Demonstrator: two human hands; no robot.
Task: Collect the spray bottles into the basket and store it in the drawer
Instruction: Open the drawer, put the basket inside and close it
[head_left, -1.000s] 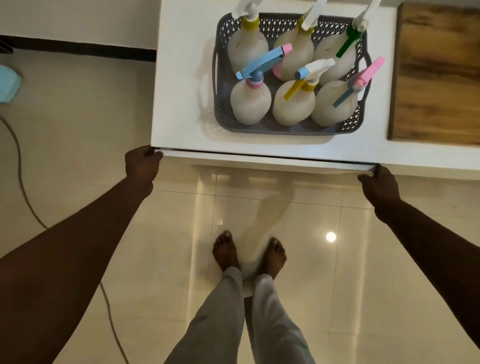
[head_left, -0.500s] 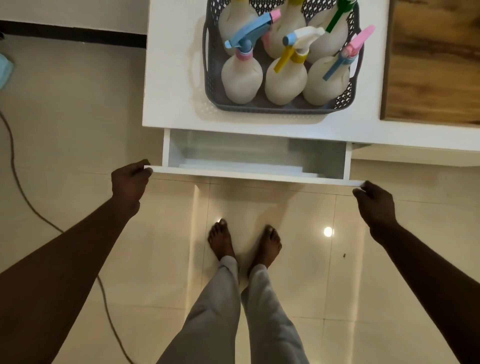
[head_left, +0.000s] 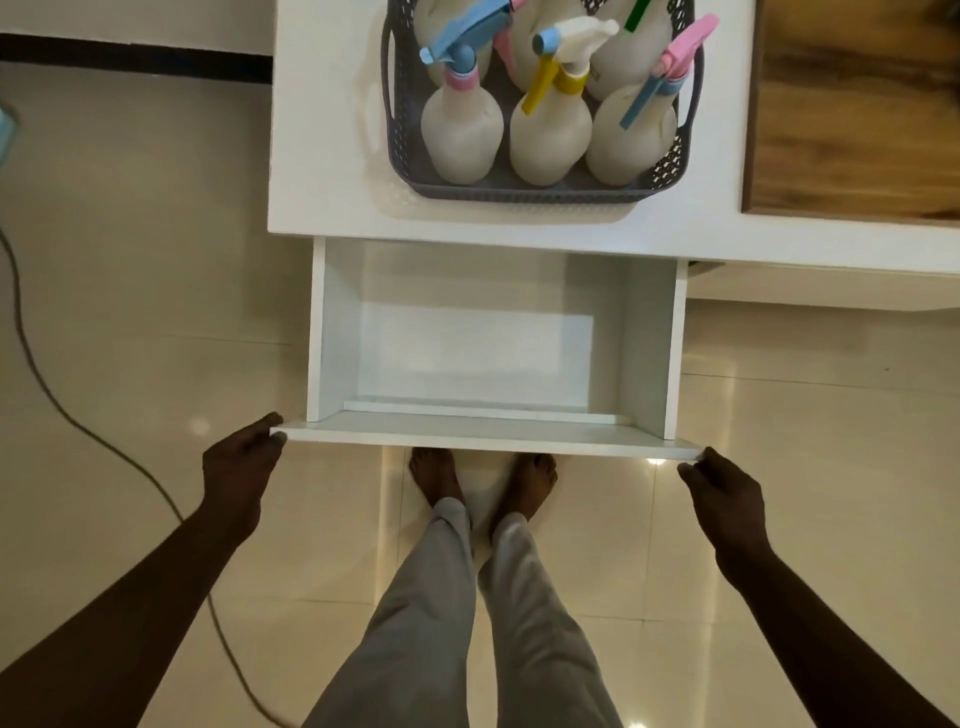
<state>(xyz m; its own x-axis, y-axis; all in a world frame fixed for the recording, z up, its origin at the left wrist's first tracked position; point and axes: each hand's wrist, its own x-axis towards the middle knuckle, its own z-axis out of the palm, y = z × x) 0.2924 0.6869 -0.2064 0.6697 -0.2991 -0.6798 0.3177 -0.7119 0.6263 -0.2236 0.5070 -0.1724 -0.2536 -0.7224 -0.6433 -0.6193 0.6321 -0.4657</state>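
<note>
A grey perforated basket stands on the white cabinet top, holding several white spray bottles with blue, pink, yellow and green triggers. Below it a white drawer is pulled far out and is empty inside. My left hand grips the left end of the drawer front. My right hand grips its right end. The basket's far side is cut off by the top of the frame.
A wooden panel lies on the top at the right. A cable runs across the glossy tiled floor on the left. My bare feet stand just under the drawer front.
Both hands have pulled the drawer from nearly shut to far out towards me. The basket with its bottles has stayed in place on the top.
</note>
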